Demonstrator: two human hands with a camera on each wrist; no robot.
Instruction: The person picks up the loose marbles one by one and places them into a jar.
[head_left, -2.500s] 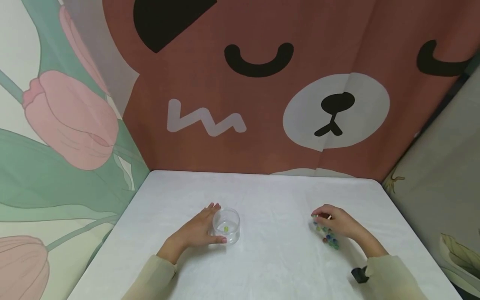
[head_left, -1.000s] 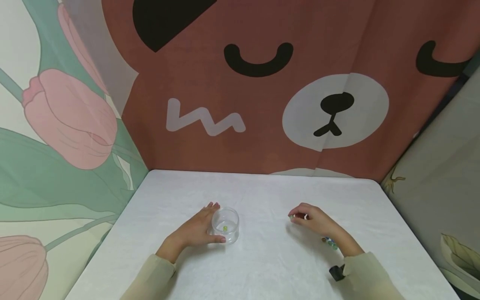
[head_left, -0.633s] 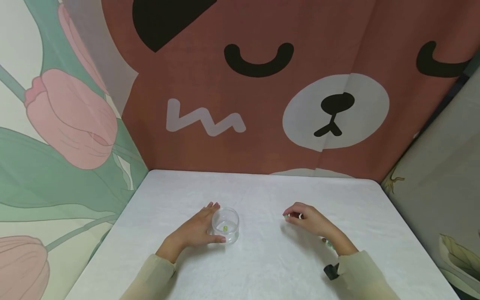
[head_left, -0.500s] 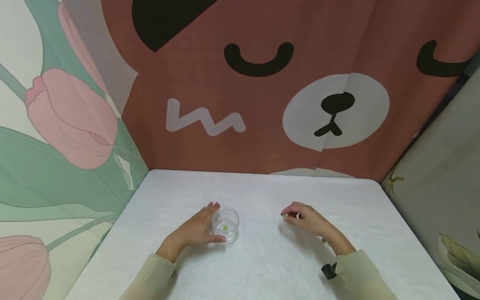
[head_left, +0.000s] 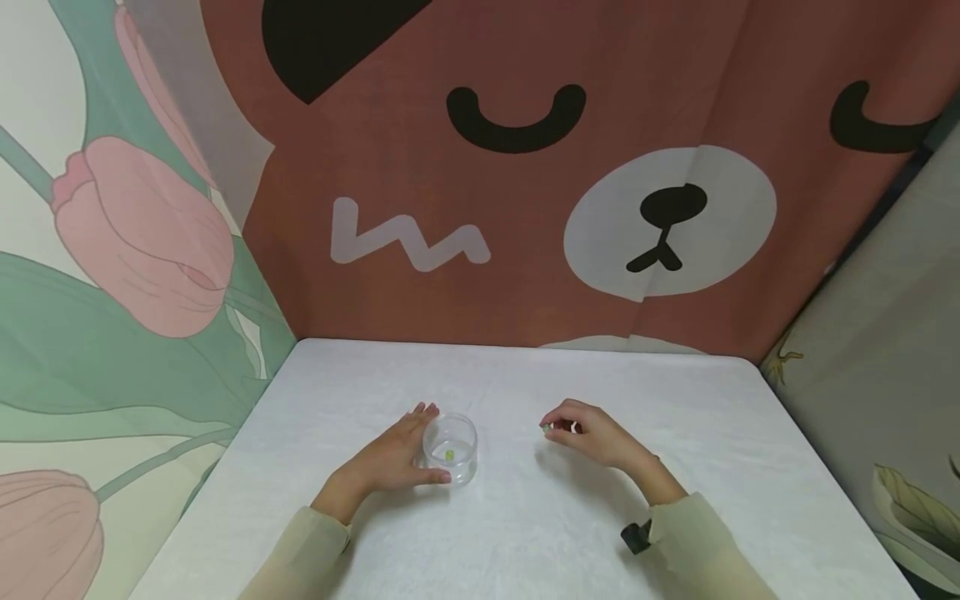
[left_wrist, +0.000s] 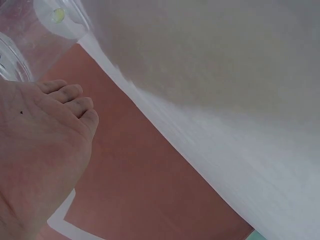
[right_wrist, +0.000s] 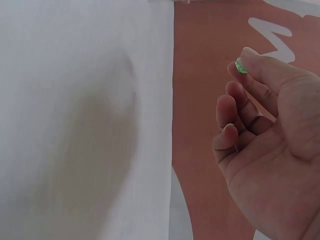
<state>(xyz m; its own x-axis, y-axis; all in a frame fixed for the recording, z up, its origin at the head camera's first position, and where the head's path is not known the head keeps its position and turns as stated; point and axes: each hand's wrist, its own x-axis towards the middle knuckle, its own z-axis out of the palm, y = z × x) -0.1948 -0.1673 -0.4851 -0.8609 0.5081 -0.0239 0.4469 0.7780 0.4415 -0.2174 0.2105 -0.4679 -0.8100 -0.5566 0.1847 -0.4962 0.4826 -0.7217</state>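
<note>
In the head view my left hand (head_left: 390, 454) holds a clear round jar (head_left: 463, 472) from its left side, thumb along the front and fingers at the back. A yellow-green glass marble (head_left: 449, 455) lies inside; the left wrist view shows that marble (left_wrist: 58, 15) through the clear wall. My right hand (head_left: 592, 433) is above the table to the right of the jar, apart from it. Between thumb and index fingertip it pinches a small green glass marble (right_wrist: 241, 66), while its other fingers curl loosely.
A white cloth covers the table (head_left: 510, 533). My right forearm hides the marbles that lie on it. A small black device (head_left: 636, 537) sits at my right cuff. Behind the table hangs a brown bear-print curtain (head_left: 525, 275), with a floral one (head_left: 150, 250) on the left.
My right hand has carried the green marble leftward from the marble group, toward the jar. Its forearm now covers that group. The left hand and jar have stayed in place.
</note>
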